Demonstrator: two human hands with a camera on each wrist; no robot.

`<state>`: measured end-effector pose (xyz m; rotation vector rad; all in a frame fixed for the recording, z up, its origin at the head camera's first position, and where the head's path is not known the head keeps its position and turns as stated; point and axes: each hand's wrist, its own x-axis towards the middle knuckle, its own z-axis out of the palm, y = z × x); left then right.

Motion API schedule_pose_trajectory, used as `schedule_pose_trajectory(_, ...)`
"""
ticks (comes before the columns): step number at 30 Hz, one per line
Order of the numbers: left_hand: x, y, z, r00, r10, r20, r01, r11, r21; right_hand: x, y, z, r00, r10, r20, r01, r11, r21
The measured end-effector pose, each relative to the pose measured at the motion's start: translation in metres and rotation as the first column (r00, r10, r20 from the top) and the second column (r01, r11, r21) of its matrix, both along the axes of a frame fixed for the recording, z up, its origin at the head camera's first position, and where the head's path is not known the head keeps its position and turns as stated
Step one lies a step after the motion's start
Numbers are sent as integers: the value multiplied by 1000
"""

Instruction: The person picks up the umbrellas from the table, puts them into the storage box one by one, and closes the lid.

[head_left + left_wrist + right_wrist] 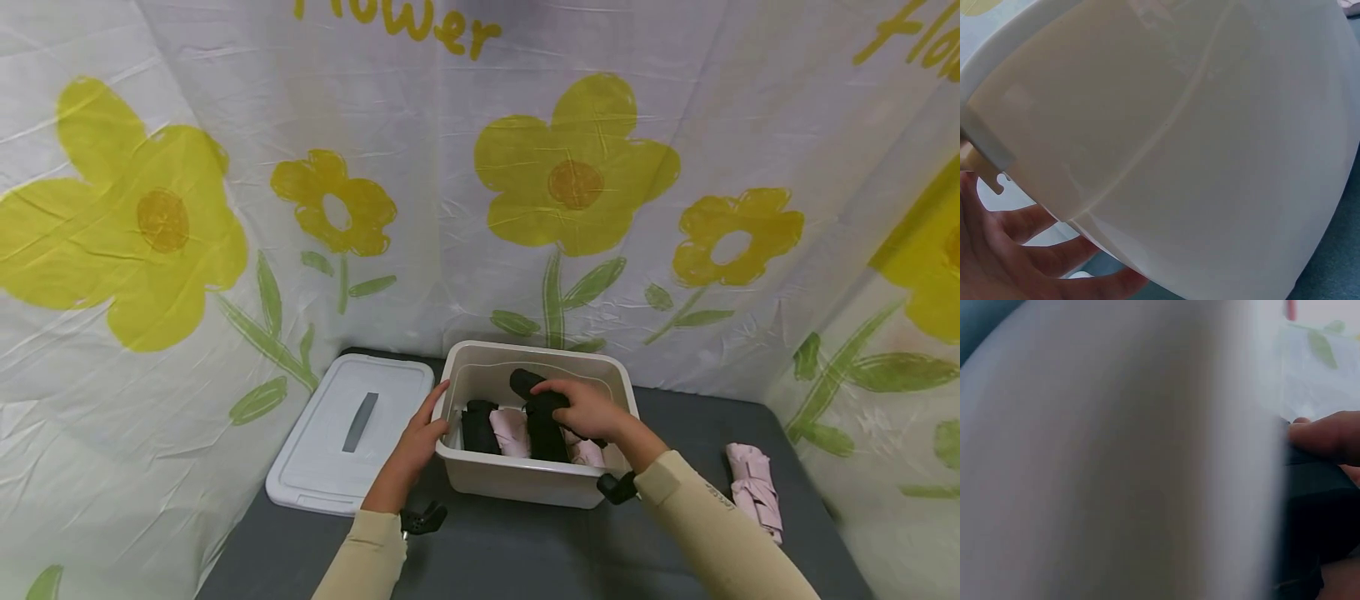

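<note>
A cream plastic storage box (517, 483) holds a row of folded umbrellas, among them a black one (480, 427) and a pink one (511, 432). With my left hand (420, 429) I grip the box's left rim; in the left wrist view its fingers (1060, 255) spread along the outside of the wall. My right hand (588, 408) reaches inside and holds a black folded umbrella (529, 383) above the row. In the right wrist view the blurred box wall (1116, 456) hides most of that hand, leaving a thumb (1329, 434) on the black fabric.
The white lid (315, 458) with a grey handle lies flat left of the box. Another pink folded umbrella (753, 492) lies on the dark grey table (510, 550) at the right. A flower-printed curtain (435, 208) hangs close behind the box and along both sides.
</note>
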<state>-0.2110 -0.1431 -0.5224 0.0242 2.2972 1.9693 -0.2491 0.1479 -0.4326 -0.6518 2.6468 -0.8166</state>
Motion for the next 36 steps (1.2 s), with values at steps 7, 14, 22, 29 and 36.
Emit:
schedule_pose_trajectory(7,-1,1,-4,1000,16,6,-16,1000,1,4,1,-14,999,-11,44,12,1000,-23)
schedule_pose_trajectory(14,-1,2,-4,1000,7,-2,-7,1000,-5,6,1,-18,998,-41,54,44,998,-47)
schedule_pose_trajectory(22,-1,3,-3,1000,12,3,-12,1000,-1,8,0,-24,997,-63,52,65,996,-57)
schedule_pose_trajectory(29,-2,2,-1,999,-1,41,1,1000,4,9,-3,-20,952,-121,281,195,948,-251)
schedule_pose_trajectory(36,-1,1,-1,1000,24,17,-24,1000,-16,12,-5,-9,916,-64,396,216,911,-352)
